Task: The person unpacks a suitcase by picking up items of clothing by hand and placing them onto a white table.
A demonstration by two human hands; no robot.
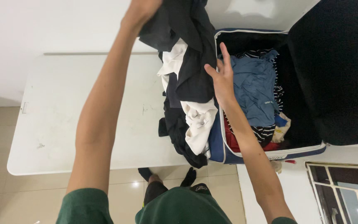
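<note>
My left hand (139, 12) is raised at the top of the view, gripping a dark grey garment (189, 37) that hangs down from it. My right hand (221, 76) has its fingers spread and touches the lower edge of that garment. Below them a pile of black and white clothes (189, 120) lies on the white table (83, 112), against the side of an open blue suitcase (216, 141). Inside the suitcase lie a blue shirt (255, 89), striped cloth (264, 132) and something red (231, 139).
The suitcase's black lid (336, 70) stands open at the right. A white wall lies behind the table. Tiled floor (30, 195) and my feet in black socks (187, 178) show below the table edge. A barred window frame (344, 193) is at the lower right.
</note>
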